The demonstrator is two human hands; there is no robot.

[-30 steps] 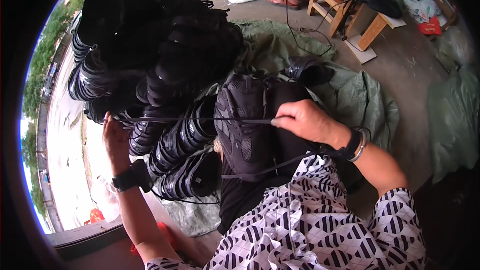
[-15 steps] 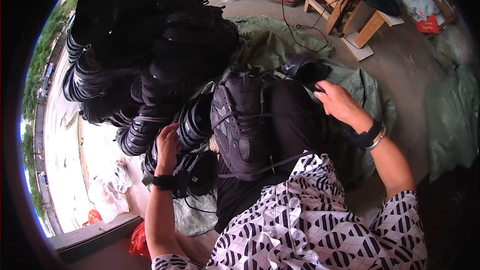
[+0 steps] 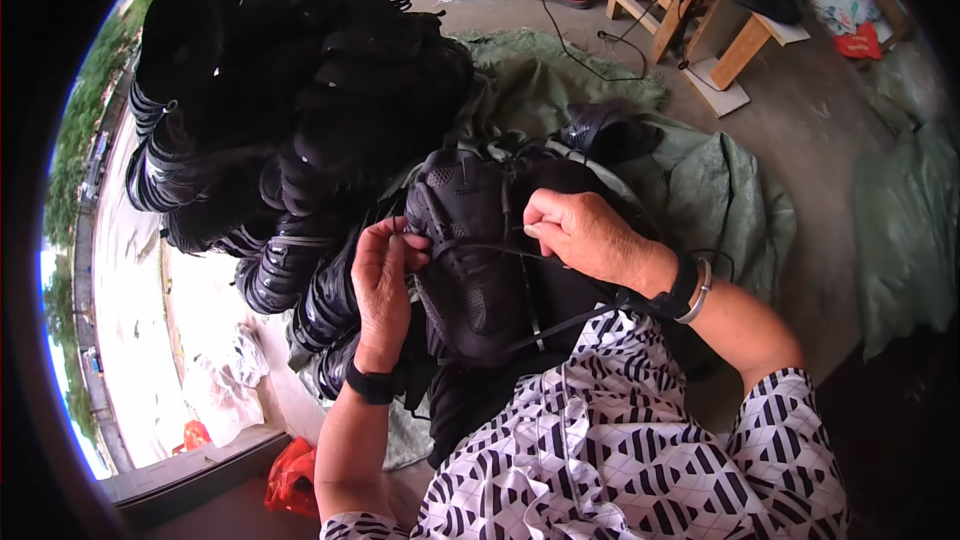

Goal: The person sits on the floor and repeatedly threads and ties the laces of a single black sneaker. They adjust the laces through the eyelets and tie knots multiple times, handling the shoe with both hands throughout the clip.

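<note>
Lacing is in progress: both hands are working a black shoe upper (image 3: pixel 480 260) lying on the lap. Left hand (image 3: pixel 382 285) is gripping its edge; right hand (image 3: pixel 585 235) is pinching a black lace (image 3: pixel 530 295). Next move likely calls for drawing that lace taut.

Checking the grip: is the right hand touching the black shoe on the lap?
Touching. The head view shows the right hand resting on the black shoe, fingertips pinching its lace.

Short-sleeved black-and-white geometric-print top (image 3: pixel 640 440). Above its left sleeve, black watch strap (image 3: pixel 370 385); above its right sleeve, black band (image 3: pixel 681 288) beside silver bangle (image 3: pixel 703 290). Bare forearms.
</note>
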